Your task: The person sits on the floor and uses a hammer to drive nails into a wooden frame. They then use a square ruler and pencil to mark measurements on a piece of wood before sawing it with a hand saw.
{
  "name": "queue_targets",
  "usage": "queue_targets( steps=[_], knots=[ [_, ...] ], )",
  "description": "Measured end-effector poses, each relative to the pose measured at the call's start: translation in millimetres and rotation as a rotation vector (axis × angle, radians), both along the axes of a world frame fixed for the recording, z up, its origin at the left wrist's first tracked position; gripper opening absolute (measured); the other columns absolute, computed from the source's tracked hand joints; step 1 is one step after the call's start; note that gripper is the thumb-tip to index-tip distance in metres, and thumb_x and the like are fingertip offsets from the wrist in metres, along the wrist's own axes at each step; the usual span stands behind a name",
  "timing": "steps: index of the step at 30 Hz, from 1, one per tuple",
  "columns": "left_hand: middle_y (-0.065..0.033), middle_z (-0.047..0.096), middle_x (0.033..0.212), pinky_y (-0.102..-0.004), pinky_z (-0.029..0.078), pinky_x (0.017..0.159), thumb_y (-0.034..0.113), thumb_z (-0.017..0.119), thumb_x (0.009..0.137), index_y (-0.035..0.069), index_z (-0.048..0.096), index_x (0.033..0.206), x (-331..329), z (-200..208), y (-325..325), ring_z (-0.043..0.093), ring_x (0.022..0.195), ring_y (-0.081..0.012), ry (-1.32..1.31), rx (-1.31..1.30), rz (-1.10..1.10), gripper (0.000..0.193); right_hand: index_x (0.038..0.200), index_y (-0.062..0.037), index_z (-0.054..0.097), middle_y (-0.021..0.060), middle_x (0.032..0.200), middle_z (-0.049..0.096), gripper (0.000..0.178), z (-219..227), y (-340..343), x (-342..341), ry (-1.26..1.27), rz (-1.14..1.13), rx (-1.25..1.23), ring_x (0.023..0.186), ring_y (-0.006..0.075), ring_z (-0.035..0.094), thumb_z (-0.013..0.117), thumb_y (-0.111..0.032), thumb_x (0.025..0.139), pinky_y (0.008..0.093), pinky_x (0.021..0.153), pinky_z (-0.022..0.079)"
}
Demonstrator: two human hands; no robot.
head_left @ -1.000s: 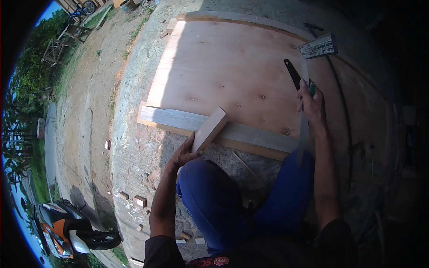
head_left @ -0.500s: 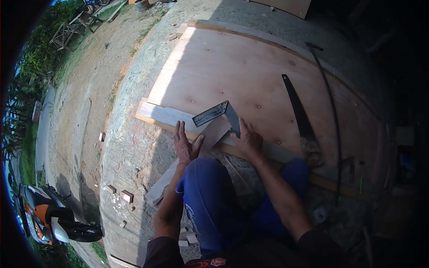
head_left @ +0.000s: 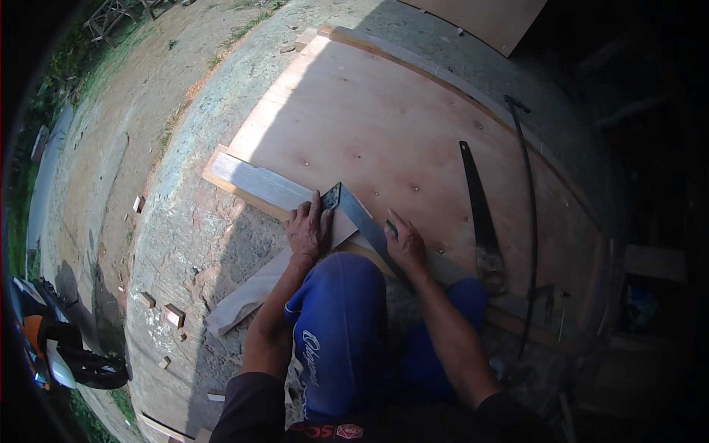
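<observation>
A try square (head_left: 367, 223) lies across a loose wooden board (head_left: 343, 227), its dark metal blade slanting down to the right. My left hand (head_left: 309, 230) grips the handle end of the square and rests on the board. Close to the blade, my right hand (head_left: 406, 247) pinches a small green pencil-like thing (head_left: 391, 228), mostly hidden by the fingers. The loose board slopes down to the left, passing under my left forearm and beside my raised knee. Beneath the square is the wood strip (head_left: 269, 184) along the near edge of a large plywood sheet (head_left: 384, 133).
A handsaw (head_left: 480, 210) lies on the plywood, right of my hands. Farther right is a long dark bar (head_left: 530, 192), with a hammer (head_left: 548, 295) near its lower end. Small wood offcuts (head_left: 174, 316) are scattered on the rough ground at left. A motorcycle (head_left: 70, 351) stands at far left.
The try square has turned and come down onto the board. My left hand has moved onto its handle. My right hand has let go of the square and now shows the green thing.
</observation>
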State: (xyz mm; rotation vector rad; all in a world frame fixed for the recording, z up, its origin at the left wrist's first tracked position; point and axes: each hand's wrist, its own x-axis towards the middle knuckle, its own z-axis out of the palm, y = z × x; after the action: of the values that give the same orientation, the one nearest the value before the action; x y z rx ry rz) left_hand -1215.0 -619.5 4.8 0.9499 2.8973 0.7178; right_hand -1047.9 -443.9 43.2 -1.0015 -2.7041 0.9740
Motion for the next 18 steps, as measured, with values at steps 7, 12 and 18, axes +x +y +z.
queue_targets(
  steps=[7,12,18],
  knots=[
    [-0.0074,0.059,0.131,-0.0464,0.043,0.090,0.043,0.053,0.098,0.015,0.038,0.155,-3,-3,2,0.056,0.112,-0.0317,0.011,-0.060,-0.044,0.065,0.135,-0.0066,0.059,0.0224,0.120,0.066,0.042,0,0,10,0.166,-0.073,-0.108,0.111,0.0407,0.064,0.061,-0.016,0.094,0.0446,0.096,0.051],
    [-0.0053,0.058,0.133,-0.0460,0.043,0.089,0.039,0.055,0.098,0.016,0.033,0.158,-5,-14,3,0.055,0.112,-0.0306,0.053,-0.060,-0.054,0.068,0.133,-0.0065,0.060,0.0217,0.118,0.067,0.041,-20,-5,12,0.240,-0.138,-0.151,0.106,0.0406,0.065,0.062,-0.016,0.094,0.0449,0.093,0.052],
    [-0.0047,0.058,0.132,-0.0467,0.043,0.090,0.040,0.056,0.098,0.017,0.034,0.157,-5,-19,3,0.056,0.112,-0.0300,0.116,-0.061,-0.052,0.068,0.132,-0.0100,0.063,0.0178,0.109,0.070,0.043,-26,-7,8,0.241,-0.007,-0.071,0.098,0.0360,0.065,0.066,-0.009,0.090,0.0433,0.089,0.051]
  ],
)
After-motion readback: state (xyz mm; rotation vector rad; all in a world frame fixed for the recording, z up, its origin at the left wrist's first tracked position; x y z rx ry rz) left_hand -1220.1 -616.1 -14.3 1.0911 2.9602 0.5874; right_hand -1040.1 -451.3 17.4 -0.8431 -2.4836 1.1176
